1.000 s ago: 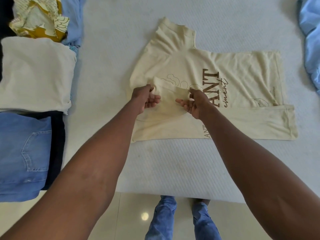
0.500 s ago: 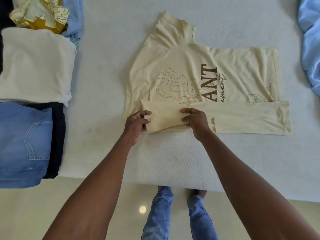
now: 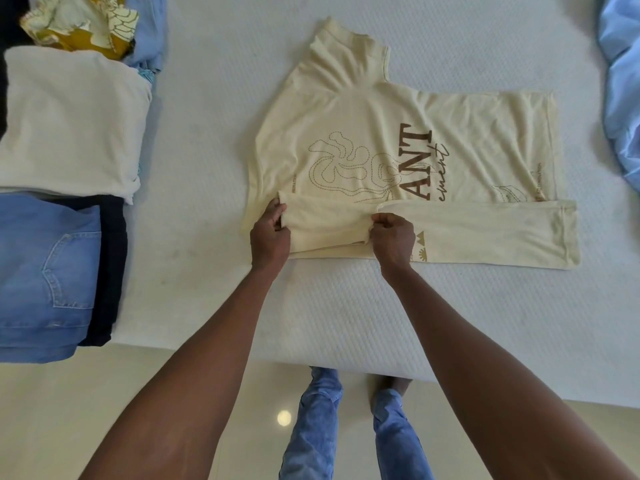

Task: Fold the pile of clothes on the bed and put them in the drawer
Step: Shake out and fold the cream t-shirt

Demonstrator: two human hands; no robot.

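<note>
On quilted white bed (image 3: 214, 168), soft cream T-shirt (image 3: 398, 116), sleeve folded.

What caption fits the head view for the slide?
Both hands, left and right, pinch the folded-in sleeve of a cream T-shirt on the white bed.

White bed (image 3: 207, 140) carries a cream T-shirt (image 3: 398, 109), folded clothes (image 3: 69, 123) — perhaps blue bedding (image 3: 623, 81).

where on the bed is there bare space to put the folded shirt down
Free: the mattress strip between the stacks and the t-shirt; also the near edge below the shirt. Crowded: the left side, with the cream stack and jeans.
</note>
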